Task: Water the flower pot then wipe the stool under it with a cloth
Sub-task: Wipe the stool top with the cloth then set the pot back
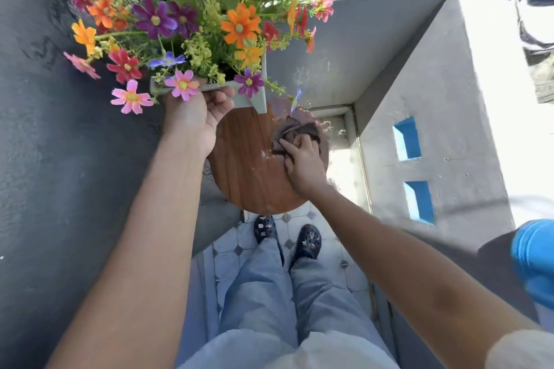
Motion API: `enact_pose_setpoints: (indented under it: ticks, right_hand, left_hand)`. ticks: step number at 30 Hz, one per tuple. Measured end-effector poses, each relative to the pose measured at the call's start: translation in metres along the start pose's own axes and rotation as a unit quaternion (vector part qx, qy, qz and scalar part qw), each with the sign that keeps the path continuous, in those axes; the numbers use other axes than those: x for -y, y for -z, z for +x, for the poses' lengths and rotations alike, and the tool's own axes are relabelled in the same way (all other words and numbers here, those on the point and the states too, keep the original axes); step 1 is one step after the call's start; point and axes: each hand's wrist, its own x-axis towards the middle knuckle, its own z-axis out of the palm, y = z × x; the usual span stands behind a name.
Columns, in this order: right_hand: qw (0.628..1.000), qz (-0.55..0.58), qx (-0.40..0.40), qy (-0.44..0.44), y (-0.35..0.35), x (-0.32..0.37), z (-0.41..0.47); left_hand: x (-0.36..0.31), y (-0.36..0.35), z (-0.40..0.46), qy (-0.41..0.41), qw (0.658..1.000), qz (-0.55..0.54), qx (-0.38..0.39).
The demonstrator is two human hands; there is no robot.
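Left hand (192, 120) grips the grey flower pot (253, 99) at its rim, lifted off the round wooden stool (245, 165). To its right I see my right hand (302, 163) pressing a dark cloth (295, 132) flat onto the stool.

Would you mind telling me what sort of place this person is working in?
Probably a home balcony or terrace: a grey concrete parapet wall with blue openings, a tiled floor in sunlight, and a flower pot lifted off a wooden stool.

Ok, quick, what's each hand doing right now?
Left hand: closed on the flower pot, holding it up off the stool.
Right hand: pressing the cloth onto the stool.
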Motion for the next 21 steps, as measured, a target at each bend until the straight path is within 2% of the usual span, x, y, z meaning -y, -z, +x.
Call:
enact_pose_setpoints:
  ticks: [5,10,12,16,18,21]
  right_hand:
    - [0.993,0.000,0.084,0.079,-0.040,0.031,-0.066]
    - [0.974,-0.032,0.112,0.195,-0.029,-0.005,-0.104]
    - [0.978,-0.038,0.113,0.173,-0.008,-0.032,-0.092]
    - [0.998,-0.034,0.050,0.034,0.031,-0.066,-0.021]
    - [0.999,0.004,0.044,-0.020,0.042,-0.062,0.009]
    - [0.998,0.042,0.020,-0.041,0.043,-0.046,0.022]
  left_hand:
    - [-0.002,-0.004,0.000,-0.005,1.000,-0.009,0.007]
    - [-0.006,-0.007,-0.002,-0.010,1.000,-0.004,0.013]
    - [-0.007,-0.007,-0.003,-0.010,1.000,-0.001,0.012]
    - [-0.007,-0.006,-0.007,-0.012,1.000,0.013,0.007]
    - [-0.006,-0.006,-0.008,-0.013,1.000,0.012,0.002]
    - [-0.006,-0.004,-0.009,-0.003,1.000,-0.002,0.001]
